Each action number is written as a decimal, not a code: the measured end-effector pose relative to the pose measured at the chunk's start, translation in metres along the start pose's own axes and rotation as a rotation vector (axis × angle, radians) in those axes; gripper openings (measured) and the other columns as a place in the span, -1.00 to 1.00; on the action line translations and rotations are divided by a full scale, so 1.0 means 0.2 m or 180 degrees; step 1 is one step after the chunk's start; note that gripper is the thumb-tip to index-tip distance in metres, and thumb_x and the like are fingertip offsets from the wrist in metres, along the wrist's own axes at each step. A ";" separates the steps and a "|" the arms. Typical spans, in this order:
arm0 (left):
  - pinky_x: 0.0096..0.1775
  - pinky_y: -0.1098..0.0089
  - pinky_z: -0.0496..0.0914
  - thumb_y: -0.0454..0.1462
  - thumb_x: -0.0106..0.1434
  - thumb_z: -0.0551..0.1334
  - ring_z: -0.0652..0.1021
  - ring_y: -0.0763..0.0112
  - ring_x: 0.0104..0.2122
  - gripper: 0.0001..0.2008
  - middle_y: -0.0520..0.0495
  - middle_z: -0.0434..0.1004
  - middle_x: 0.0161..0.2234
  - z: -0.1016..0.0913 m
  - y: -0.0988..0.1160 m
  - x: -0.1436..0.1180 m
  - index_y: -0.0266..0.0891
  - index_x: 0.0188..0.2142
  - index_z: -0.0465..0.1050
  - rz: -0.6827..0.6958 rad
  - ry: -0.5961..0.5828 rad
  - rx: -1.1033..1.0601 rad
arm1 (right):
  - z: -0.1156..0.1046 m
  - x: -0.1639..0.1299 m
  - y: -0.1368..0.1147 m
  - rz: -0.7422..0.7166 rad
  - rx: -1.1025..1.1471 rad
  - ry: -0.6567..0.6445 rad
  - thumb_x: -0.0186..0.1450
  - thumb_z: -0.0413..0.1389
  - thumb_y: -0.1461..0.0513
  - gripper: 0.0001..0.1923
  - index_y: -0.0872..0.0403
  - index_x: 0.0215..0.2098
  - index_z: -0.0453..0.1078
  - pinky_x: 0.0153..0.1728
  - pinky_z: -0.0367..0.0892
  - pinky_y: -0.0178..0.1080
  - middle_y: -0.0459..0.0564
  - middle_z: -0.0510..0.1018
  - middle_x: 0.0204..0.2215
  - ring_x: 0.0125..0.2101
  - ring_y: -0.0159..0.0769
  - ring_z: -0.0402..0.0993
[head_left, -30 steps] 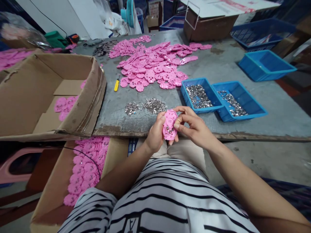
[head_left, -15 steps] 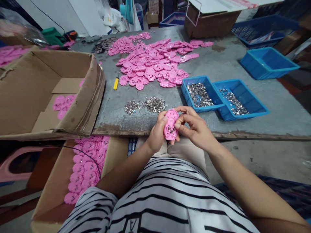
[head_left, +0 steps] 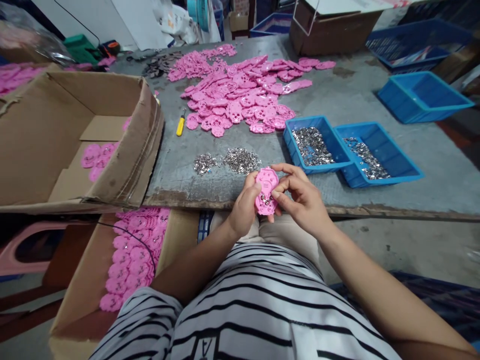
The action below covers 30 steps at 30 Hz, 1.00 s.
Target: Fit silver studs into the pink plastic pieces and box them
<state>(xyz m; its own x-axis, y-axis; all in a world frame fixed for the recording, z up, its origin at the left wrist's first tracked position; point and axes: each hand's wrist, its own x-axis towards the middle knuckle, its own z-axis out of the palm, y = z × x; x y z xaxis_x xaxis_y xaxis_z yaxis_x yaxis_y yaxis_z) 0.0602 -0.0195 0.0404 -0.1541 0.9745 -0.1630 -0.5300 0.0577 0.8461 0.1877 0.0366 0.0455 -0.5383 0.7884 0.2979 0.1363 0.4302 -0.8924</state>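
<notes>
A pink plastic shell (head_left: 267, 184) with small metal pieces in its lower half is held upright just over the table's front edge. My left hand (head_left: 244, 206) grips its left side, thumb on the face. Against the shell's right edge, my right hand (head_left: 300, 197) is closed, thumb and forefinger pressed at the metal pieces; whether a loose piece is between them is hidden. Beyond the hands lie a larger pile of small metal parts (head_left: 242, 160) and a smaller metal pile (head_left: 204, 163). Two blue trays, a nearer-left one (head_left: 342, 165) and a right one (head_left: 397, 180), hold more metal parts.
A heap of pink shells (head_left: 240, 100) covers the table's middle, with a yellow-handled screwdriver (head_left: 180, 125) to its left. An open cardboard box (head_left: 123, 175) stands at left. Below it, another box (head_left: 176, 225) holds stacked pink shells. A third blue tray (head_left: 423, 97) sits far right.
The view has shifted slightly. Both hands keep their hold on the pink shell, and the right thumb and forefinger stay at its lower right side.
</notes>
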 end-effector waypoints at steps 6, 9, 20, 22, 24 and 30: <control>-0.65 0.51 0.36 -0.29 0.02 0.26 0.48 0.50 -0.61 -0.56 0.09 0.40 -0.42 -0.01 0.00 -0.01 -0.18 -0.11 0.16 -0.0045 -0.0226 0.0294 | 0.00 -0.01 0.02 0.0203 0.0040 0.0014 0.24 0.13 0.23 -0.86 0.05 -0.48 0.42 0.09 0.24 -0.01 0.07 0.42 0.03 0.08 -0.13 0.34; -0.65 0.52 0.38 -0.31 0.03 0.25 0.48 0.53 -0.63 -0.57 0.11 0.39 -0.43 -0.02 0.00 -0.01 -0.19 -0.12 0.14 -0.0025 -0.0195 0.0387 | 0.02 -0.01 0.03 0.0121 -0.0044 0.0112 0.24 0.13 0.23 -0.86 0.04 -0.48 0.42 0.07 0.27 0.00 0.06 0.43 0.01 0.08 -0.13 0.34; -0.64 0.47 0.38 -0.38 0.02 0.21 0.44 0.54 -0.66 -0.56 0.11 0.40 -0.44 -0.02 -0.01 0.00 -0.20 -0.09 0.15 0.0144 0.0073 0.0855 | 0.04 -0.03 0.02 -0.0144 -0.0212 0.0502 0.25 0.13 0.22 -0.88 0.03 -0.45 0.40 0.04 0.29 -0.02 0.07 0.47 -0.03 0.04 -0.15 0.38; -0.65 0.48 0.36 -0.39 0.03 0.19 0.47 0.52 -0.66 -0.55 0.08 0.45 -0.43 -0.02 -0.01 0.00 -0.21 -0.07 0.13 0.0151 0.0059 0.0897 | 0.03 -0.02 0.02 -0.0080 -0.0158 0.0682 0.25 0.13 0.21 -0.88 0.03 -0.45 0.40 0.05 0.29 -0.02 0.06 0.49 -0.08 0.05 -0.15 0.37; -0.66 0.51 0.32 -0.39 0.03 0.17 0.49 0.50 -0.64 -0.56 0.04 0.50 -0.40 -0.02 -0.01 -0.01 -0.22 -0.07 0.13 0.0174 0.0008 0.0878 | 0.02 -0.02 0.02 -0.0001 -0.0103 0.0806 0.25 0.14 0.21 -0.87 0.03 -0.45 0.40 0.03 0.29 -0.03 0.06 0.50 -0.11 0.04 -0.15 0.38; -0.67 0.53 0.31 -0.37 0.03 0.16 0.50 0.50 -0.63 -0.61 0.02 0.54 -0.40 -0.03 -0.01 0.00 -0.23 -0.11 0.15 0.0187 -0.0033 0.0749 | 0.02 -0.03 0.07 0.0161 -0.0039 0.0839 0.24 0.14 0.20 -0.88 0.03 -0.44 0.42 -0.03 0.33 -0.02 0.07 0.50 -0.14 -0.02 -0.13 0.41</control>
<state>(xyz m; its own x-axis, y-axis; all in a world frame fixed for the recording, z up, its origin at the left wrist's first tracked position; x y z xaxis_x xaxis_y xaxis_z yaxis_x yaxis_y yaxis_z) 0.0560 -0.0217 0.0352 -0.1699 0.9798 -0.1058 -0.3114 0.0485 0.9490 0.1897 0.0359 0.0308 -0.2955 0.8956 0.3326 0.1684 0.3915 -0.9046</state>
